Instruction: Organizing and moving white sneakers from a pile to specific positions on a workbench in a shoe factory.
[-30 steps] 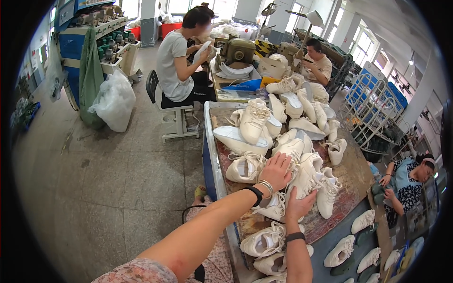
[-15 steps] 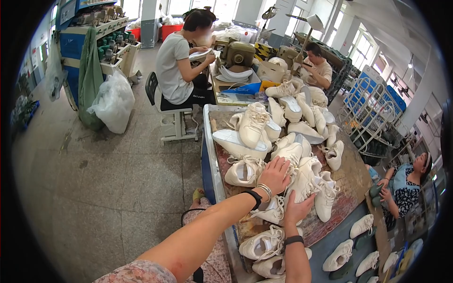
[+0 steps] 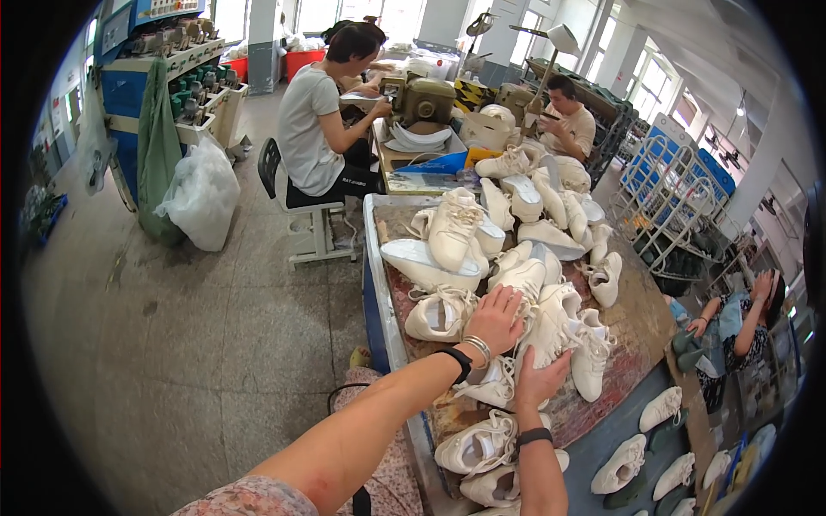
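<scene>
Cream lace-up sneakers lie heaped on a worn worktable (image 3: 632, 331). My left hand (image 3: 496, 318) lies over the near part of a sneaker (image 3: 521, 277), its fingers stretched out. Just right of it, my right hand (image 3: 543, 377) is curled round the near end of another sneaker (image 3: 553, 316), thumb on one side and fingers on the other. A separate sneaker (image 3: 591, 354) lies beside my right fingers. To the left of my left hand sits a sneaker (image 3: 440, 315) with its opening facing me. More sneakers (image 3: 478, 443) lie under and beside my right forearm.
At the lower right, sneakers (image 3: 621, 464) stand spaced out on a dark surface. Beyond the table, one person (image 3: 314, 129) sits at a machine (image 3: 428, 99) and another (image 3: 568, 125) sits farther right. A third person (image 3: 736, 331) is at the right. A wire rack (image 3: 680, 198) stands behind.
My hands stay on the same sneakers, with hardly any movement. The view has shifted slightly. The person at the right has raised a hand to the head.
</scene>
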### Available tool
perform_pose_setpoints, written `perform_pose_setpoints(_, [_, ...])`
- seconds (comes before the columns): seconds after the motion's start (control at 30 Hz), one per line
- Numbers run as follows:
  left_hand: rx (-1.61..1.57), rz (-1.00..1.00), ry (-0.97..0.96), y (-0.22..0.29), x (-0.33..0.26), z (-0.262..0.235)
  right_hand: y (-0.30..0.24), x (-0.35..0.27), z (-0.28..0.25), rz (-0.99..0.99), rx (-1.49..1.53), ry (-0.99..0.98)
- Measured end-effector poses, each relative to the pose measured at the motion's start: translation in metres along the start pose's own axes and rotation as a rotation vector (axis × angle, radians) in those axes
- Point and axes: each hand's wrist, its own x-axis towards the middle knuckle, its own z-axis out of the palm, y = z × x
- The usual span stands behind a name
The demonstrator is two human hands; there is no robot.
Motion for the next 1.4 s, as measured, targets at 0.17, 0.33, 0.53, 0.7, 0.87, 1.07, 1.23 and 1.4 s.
perform_pose_setpoints(0.17, [0.005, 0.015, 0.007, -0.0021, 0.0011, 0.0011, 0.0014, 0.0009, 0.0012, -0.051, -0.017, 0.023])
perform_pose_setpoints(0.33, [0.009, 0.013, -0.001, -0.0024, 0.0016, 0.0022, -0.0016, 0.0014, -0.0006, -0.028, -0.007, 0.019])
perform_pose_setpoints(0.53, [0.004, 0.013, 0.003, -0.0019, 0.0007, 0.0004, -0.0006, 0.0, -0.001, -0.036, 0.008, 0.019])
perform_pose_setpoints(0.7, [0.009, 0.018, 0.004, 0.0, 0.0012, 0.0, -0.0013, -0.0005, -0.0018, -0.023, -0.002, 0.028])
perform_pose_setpoints(0.87, [0.022, 0.031, 0.016, -0.0022, 0.0013, -0.001, -0.0016, -0.0003, -0.0004, -0.045, 0.005, 0.029])
perform_pose_setpoints(1.07, [0.02, 0.034, 0.003, -0.002, 0.0023, -0.0004, -0.0025, 0.0002, -0.0005, -0.046, -0.009, 0.043])
perform_pose_setpoints(1.23, [0.028, 0.031, 0.0, -0.0009, 0.0032, -0.0007, -0.0007, 0.0007, -0.0001, -0.066, 0.016, 0.052])
perform_pose_setpoints(1.4, [0.032, 0.027, -0.007, -0.0006, 0.0021, -0.001, -0.004, 0.0006, -0.0021, -0.043, 0.015, 0.042])
